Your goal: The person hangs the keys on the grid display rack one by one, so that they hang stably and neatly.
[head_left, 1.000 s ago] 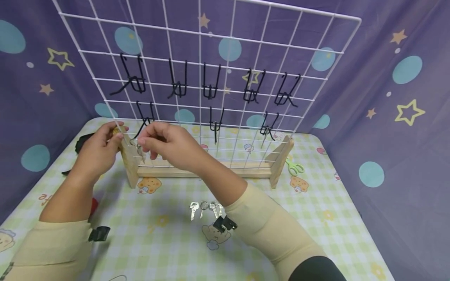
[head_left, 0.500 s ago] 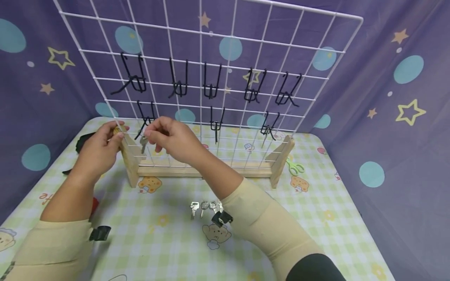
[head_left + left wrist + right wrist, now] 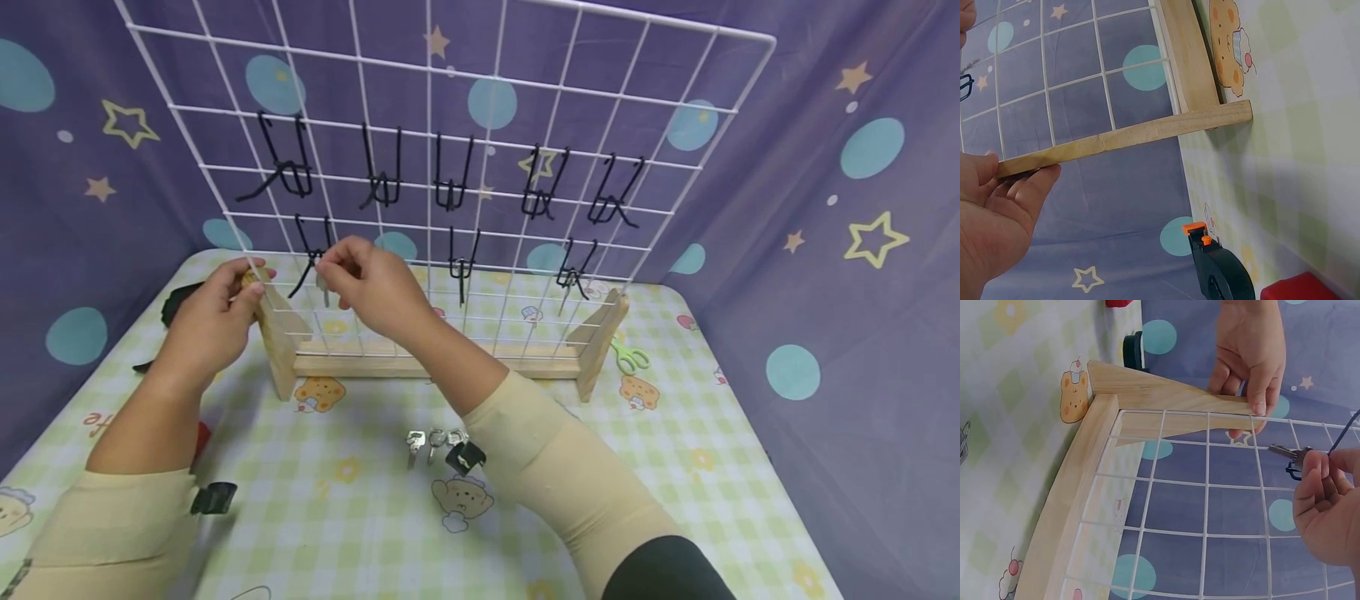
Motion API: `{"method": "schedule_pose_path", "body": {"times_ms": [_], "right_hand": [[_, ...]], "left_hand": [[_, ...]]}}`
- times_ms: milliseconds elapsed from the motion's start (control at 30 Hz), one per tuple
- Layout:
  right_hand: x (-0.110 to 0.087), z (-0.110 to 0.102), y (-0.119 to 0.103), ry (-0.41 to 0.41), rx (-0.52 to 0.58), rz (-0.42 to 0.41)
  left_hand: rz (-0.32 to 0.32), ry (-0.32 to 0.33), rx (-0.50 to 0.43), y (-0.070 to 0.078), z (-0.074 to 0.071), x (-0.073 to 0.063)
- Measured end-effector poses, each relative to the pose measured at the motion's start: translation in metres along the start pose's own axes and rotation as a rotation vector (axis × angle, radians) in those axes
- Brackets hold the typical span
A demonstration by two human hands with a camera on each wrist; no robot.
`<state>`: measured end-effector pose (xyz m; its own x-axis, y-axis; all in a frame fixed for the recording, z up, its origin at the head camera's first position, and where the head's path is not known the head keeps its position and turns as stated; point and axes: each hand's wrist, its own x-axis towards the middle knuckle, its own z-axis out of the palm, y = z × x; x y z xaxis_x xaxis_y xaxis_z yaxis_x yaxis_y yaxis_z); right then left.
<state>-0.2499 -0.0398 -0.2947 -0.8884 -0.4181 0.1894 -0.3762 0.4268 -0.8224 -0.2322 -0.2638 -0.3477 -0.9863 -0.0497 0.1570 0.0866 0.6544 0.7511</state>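
While the left hand point(image 3: 213, 315) grips the wooden stand point(image 3: 274, 350), the right hand point(image 3: 378, 290) pinches a key point(image 3: 1282, 451) near a black hook point(image 3: 314, 255). The key juts downward from the pinch.

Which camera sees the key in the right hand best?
The right wrist view: the key sticks out close up from the right hand. The head view shows it small; the left wrist view shows only what may be its tip, at the left edge.

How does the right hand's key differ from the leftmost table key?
The held key is pinched by the right hand; the leftmost table key is untouched. The held key is up beside a black hook; the leftmost table key lies on the tablecloth. Both look metallic.
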Motion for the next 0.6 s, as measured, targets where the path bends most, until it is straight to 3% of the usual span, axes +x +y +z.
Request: {"method": "schedule_pose_path", "body": {"times_ms": [333,467,600], "right_hand": [[0.006,0.002,0.004,0.101,-0.031,0.005],[0.002,-0.001,0.006,0.09,-0.02,-0.015],[-0.015,-0.011,0.013,0.05,0.004,-0.071]], "left_hand": [[0.024,0.008,0.019,-0.003,-0.001,0.002],[0.024,0.007,0.016,-0.003,-0.001,0.002],[0.021,0.013,0.032,-0.003,0.0,0.001]]}}
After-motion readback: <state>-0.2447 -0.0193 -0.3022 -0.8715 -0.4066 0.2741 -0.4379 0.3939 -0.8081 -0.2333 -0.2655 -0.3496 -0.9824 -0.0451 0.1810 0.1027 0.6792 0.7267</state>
